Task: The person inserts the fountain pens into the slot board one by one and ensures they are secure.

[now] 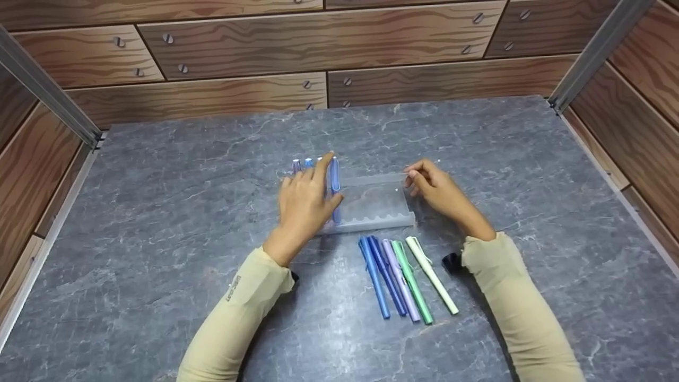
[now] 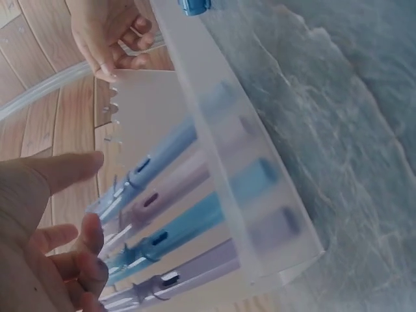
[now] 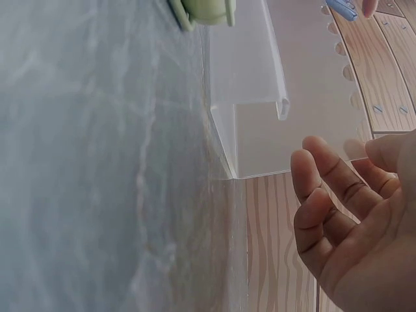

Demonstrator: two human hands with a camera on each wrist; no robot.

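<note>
Grey tabletop bears a rack, long axis sideways, right grip pinching it, left grip loose.

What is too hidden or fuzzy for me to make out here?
Head view: the lower parts of the three leftmost pens in the clear holder, covered by the left hand.
Head view: the print on the left sleeve, too small to read.
Left wrist view: the pen ends, blurred behind the holder's frosted lip.
Right wrist view: most of a pale green piece, cut off by the top edge.
</note>
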